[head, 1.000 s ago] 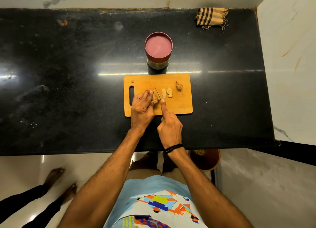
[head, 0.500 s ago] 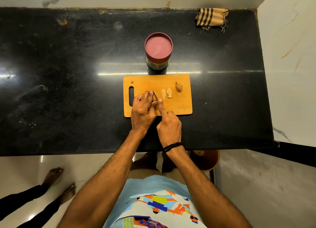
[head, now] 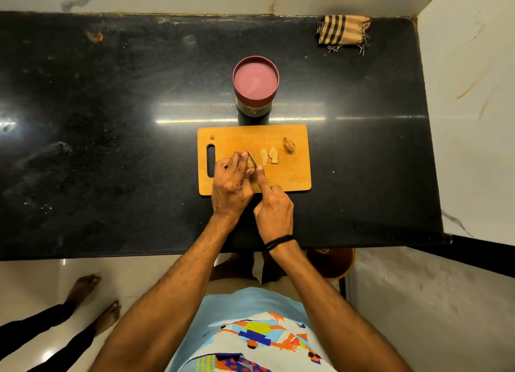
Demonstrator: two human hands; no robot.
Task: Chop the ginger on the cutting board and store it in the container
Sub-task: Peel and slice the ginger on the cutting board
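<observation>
While curled tight, left fingers point(head: 237, 159) on ginger point(head: 250, 163).

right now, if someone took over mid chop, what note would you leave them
Left hand holds the ginger down on the board.
Right hand grips the knife, blade against the ginger, forefinger along its back.
Done: two slices lie right of the blade.
Left: cut the held piece and the chunk near the board's far right corner, then put it all in the container behind the board, lid on.
</observation>
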